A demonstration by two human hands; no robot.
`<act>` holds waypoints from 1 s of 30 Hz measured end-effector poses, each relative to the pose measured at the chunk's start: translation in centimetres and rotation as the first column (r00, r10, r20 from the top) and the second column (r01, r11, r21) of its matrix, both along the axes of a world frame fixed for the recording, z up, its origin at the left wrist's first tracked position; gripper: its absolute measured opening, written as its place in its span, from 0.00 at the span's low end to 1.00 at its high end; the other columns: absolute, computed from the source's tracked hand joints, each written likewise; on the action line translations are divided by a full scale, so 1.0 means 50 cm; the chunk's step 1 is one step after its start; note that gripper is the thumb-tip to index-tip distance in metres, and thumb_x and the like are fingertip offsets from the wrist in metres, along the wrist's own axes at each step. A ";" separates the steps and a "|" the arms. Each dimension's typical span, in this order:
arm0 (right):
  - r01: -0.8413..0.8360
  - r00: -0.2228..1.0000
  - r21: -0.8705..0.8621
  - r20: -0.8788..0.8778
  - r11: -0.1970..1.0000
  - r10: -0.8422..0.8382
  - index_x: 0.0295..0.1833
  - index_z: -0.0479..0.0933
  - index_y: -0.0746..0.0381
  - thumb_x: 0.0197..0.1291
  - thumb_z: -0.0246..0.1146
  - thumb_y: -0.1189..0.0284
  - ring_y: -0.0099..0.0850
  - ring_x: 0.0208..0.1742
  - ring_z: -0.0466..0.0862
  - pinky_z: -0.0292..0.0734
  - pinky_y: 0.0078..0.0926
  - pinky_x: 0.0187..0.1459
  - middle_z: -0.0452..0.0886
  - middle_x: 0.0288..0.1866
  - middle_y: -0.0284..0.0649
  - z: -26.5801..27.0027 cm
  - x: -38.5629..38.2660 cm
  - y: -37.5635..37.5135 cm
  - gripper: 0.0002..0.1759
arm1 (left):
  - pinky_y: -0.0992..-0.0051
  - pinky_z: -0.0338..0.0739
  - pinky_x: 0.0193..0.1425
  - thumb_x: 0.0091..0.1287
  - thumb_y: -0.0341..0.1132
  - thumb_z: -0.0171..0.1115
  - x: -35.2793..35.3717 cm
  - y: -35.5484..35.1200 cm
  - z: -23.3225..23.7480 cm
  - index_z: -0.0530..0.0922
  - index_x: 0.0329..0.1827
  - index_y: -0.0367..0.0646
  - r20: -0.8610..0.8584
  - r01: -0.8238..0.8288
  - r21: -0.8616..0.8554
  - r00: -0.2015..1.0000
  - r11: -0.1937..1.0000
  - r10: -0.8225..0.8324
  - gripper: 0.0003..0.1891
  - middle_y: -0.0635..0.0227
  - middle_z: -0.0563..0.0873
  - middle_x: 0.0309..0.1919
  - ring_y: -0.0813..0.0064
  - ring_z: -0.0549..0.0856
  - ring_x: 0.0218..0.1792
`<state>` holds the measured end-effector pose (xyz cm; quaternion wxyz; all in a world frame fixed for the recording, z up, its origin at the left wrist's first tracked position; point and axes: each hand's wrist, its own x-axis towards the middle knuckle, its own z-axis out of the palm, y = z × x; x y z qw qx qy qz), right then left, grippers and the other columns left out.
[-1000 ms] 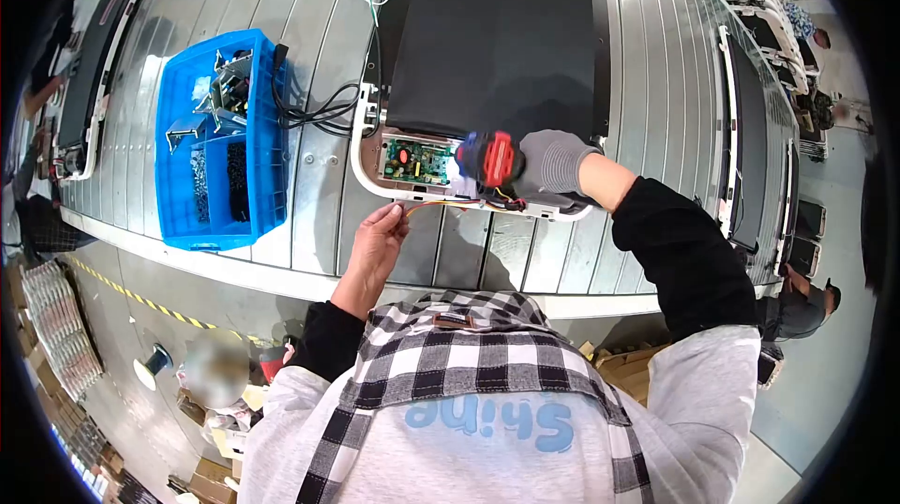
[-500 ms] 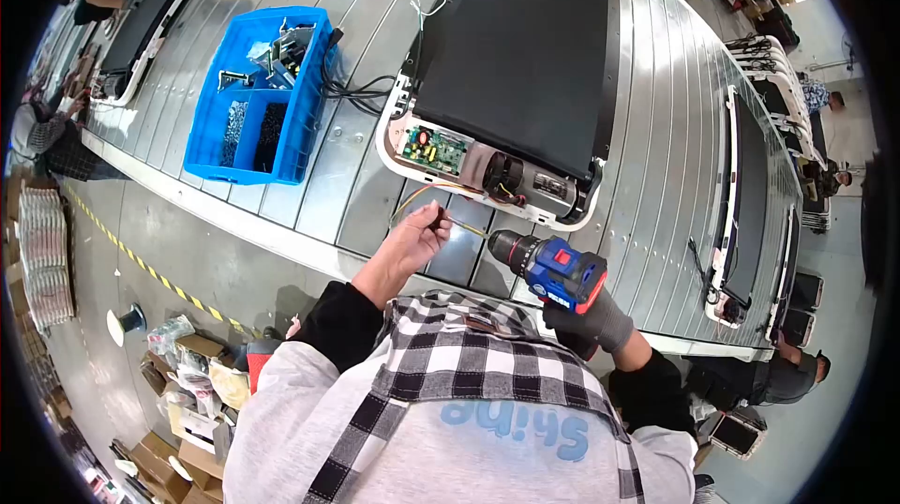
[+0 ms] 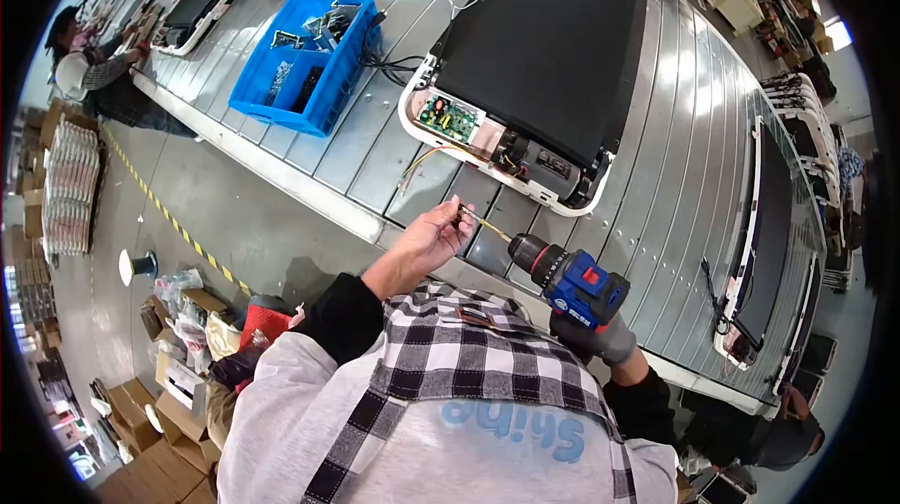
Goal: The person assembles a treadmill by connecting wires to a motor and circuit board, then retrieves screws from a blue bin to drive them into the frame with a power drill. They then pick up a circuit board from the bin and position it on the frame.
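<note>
My bare left hand is closed in a pinch at the tip of the long driver bit; the small dark piece between its fingers is too small to name. My gloved right hand grips a blue and black cordless drill, its bit pointing at the left fingertips. Beyond both hands lies a treadmill with a black belt and white frame. Its near end is uncovered, showing a green circuit board and a motor. Loose yellow and red wires hang over its edge.
A blue divided bin with screws and metal parts stands left of the treadmill, beside black cables. Another treadmill lies on the right of the metal-slatted table. Co-workers are at the far left and lower right. Boxes stand on the floor.
The view has shifted, with the bin and treadmill now higher and further right in it. Both hands and the drill are slightly further back from the treadmill's edge.
</note>
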<state>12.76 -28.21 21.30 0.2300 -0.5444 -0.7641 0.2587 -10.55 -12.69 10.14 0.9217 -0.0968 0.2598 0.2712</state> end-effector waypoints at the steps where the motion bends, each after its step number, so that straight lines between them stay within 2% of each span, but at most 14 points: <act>1: -0.066 0.993 0.064 0.098 0.996 0.059 0.45 0.77 0.60 0.41 0.65 0.72 0.41 0.37 0.81 0.78 0.33 0.38 0.80 0.38 0.41 -0.010 0.002 0.000 0.20 | 0.80 0.75 0.36 0.68 0.35 0.56 0.000 -0.010 0.011 0.72 0.41 0.33 -0.005 -0.013 0.082 1.000 0.997 0.014 0.12 0.64 0.76 0.32 0.75 0.75 0.32; 2: -0.133 0.975 0.128 0.194 0.983 0.107 0.44 0.77 0.59 0.42 0.66 0.71 0.43 0.34 0.81 0.79 0.34 0.35 0.80 0.34 0.41 -0.020 0.004 -0.001 0.18 | 0.80 0.75 0.37 0.68 0.35 0.56 0.003 -0.017 0.024 0.72 0.41 0.34 -0.055 -0.038 0.085 0.998 0.996 0.042 0.11 0.64 0.76 0.33 0.75 0.75 0.33; 5: -0.121 0.987 -0.083 0.093 0.989 0.129 0.41 0.76 0.59 0.43 0.67 0.68 0.44 0.30 0.81 0.78 0.34 0.32 0.79 0.28 0.42 -0.056 0.012 -0.028 0.17 | 0.77 0.75 0.40 0.67 0.35 0.57 0.001 -0.023 0.024 0.72 0.39 0.38 -0.120 -0.061 0.137 0.990 0.989 0.078 0.08 0.63 0.78 0.35 0.74 0.76 0.35; 10: -0.089 0.983 0.137 0.173 0.987 0.064 0.40 0.77 0.56 0.36 0.62 0.72 0.41 0.34 0.80 0.76 0.35 0.34 0.78 0.34 0.39 0.041 -0.086 0.105 0.18 | 0.72 0.74 0.47 0.68 0.42 0.55 -0.052 0.020 0.001 0.73 0.42 0.35 -0.168 0.038 0.133 0.986 0.990 -0.015 0.15 0.61 0.77 0.37 0.70 0.75 0.39; 11: -0.085 0.984 0.164 0.167 0.983 0.057 0.39 0.77 0.55 0.34 0.61 0.73 0.42 0.35 0.79 0.76 0.35 0.34 0.78 0.36 0.40 0.044 -0.098 0.136 0.19 | 0.71 0.73 0.48 0.71 0.44 0.51 -0.065 0.038 0.001 0.73 0.44 0.34 -0.165 0.011 0.118 0.986 0.993 0.009 0.17 0.61 0.77 0.38 0.69 0.75 0.40; 14: 0.033 0.992 0.039 0.119 0.999 -0.037 0.36 0.76 0.61 0.38 0.62 0.74 0.39 0.30 0.80 0.75 0.34 0.32 0.78 0.30 0.41 0.012 -0.127 0.236 0.14 | 0.72 0.74 0.47 0.72 0.39 0.48 -0.156 0.109 -0.074 0.72 0.46 0.33 -0.419 -0.025 0.088 0.906 0.996 0.060 0.15 0.62 0.76 0.36 0.70 0.76 0.39; 17: 0.198 0.974 -0.307 -0.042 0.931 -0.221 0.36 0.76 0.62 0.41 0.63 0.71 0.37 0.29 0.81 0.75 0.33 0.32 0.79 0.27 0.42 -0.025 -0.154 0.351 0.13 | 0.75 0.75 0.39 0.65 0.24 0.50 -0.278 0.237 -0.152 0.73 0.46 0.35 -0.522 -0.071 0.403 0.801 0.912 0.293 0.08 0.64 0.78 0.33 0.72 0.78 0.33; 20: 0.277 0.885 -0.643 -0.120 0.714 -0.451 0.36 0.76 0.64 0.44 0.64 0.67 0.36 0.28 0.81 0.75 0.32 0.31 0.80 0.25 0.43 -0.066 -0.168 0.458 0.14 | 0.80 0.71 0.32 0.60 0.19 0.46 -0.356 0.401 -0.095 0.75 0.37 0.38 -0.565 -0.045 0.689 0.591 0.723 0.576 0.09 0.69 0.77 0.29 0.78 0.75 0.27; 22: 0.325 0.931 -0.626 0.079 0.709 -0.357 0.32 0.75 0.66 0.44 0.62 0.68 0.33 0.27 0.81 0.75 0.31 0.31 0.79 0.23 0.42 -0.093 -0.183 0.526 0.12 | 0.80 0.66 0.30 0.60 0.18 0.44 -0.390 0.501 -0.096 0.74 0.35 0.40 -0.529 0.036 0.814 0.460 0.580 0.713 0.10 0.72 0.75 0.25 0.81 0.73 0.25; 23: 0.329 0.918 -0.647 0.050 0.688 -0.393 0.30 0.76 0.66 0.46 0.61 0.68 0.31 0.25 0.80 0.75 0.30 0.30 0.78 0.21 0.40 -0.133 -0.174 0.537 0.11 | 0.80 0.66 0.29 0.62 0.19 0.45 -0.400 0.542 -0.094 0.74 0.35 0.39 -0.552 0.132 0.824 0.404 0.550 0.730 0.09 0.71 0.75 0.24 0.82 0.72 0.25; 25: 0.335 0.899 -0.763 0.082 0.553 -0.430 0.29 0.76 0.66 0.46 0.61 0.68 0.30 0.24 0.80 0.75 0.29 0.29 0.77 0.20 0.39 -0.116 -0.192 0.579 0.11 | 0.76 0.68 0.31 0.62 0.19 0.45 -0.418 0.611 -0.119 0.73 0.34 0.38 -0.627 0.526 0.710 0.169 0.469 0.761 0.07 0.64 0.75 0.25 0.73 0.74 0.26; 27: 0.339 0.882 -0.838 0.125 0.427 -0.454 0.28 0.76 0.66 0.47 0.60 0.68 0.28 0.22 0.79 0.75 0.27 0.28 0.77 0.19 0.39 -0.104 -0.203 0.612 0.10 | 0.68 0.70 0.36 0.60 0.19 0.47 -0.427 0.649 -0.136 0.71 0.33 0.37 -0.422 0.778 0.608 0.148 0.158 0.894 0.05 0.56 0.74 0.29 0.59 0.76 0.32; 28: 0.354 0.884 -0.836 0.152 0.419 -0.443 0.28 0.76 0.66 0.47 0.60 0.68 0.29 0.23 0.79 0.75 0.28 0.29 0.77 0.20 0.39 -0.100 -0.207 0.624 0.11 | 0.62 0.71 0.41 0.56 0.18 0.47 -0.429 0.655 -0.142 0.71 0.31 0.36 -0.466 0.849 0.502 0.107 0.163 0.879 0.06 0.53 0.74 0.33 0.49 0.74 0.37; 30: 0.382 0.885 -0.831 0.203 0.405 -0.419 0.29 0.76 0.66 0.46 0.60 0.67 0.32 0.24 0.80 0.75 0.29 0.30 0.78 0.20 0.41 -0.099 -0.214 0.649 0.12 | 0.60 0.71 0.42 0.54 0.17 0.47 -0.430 0.656 -0.153 0.71 0.32 0.36 -0.521 0.901 0.381 0.025 0.207 0.853 0.07 0.53 0.74 0.33 0.50 0.75 0.37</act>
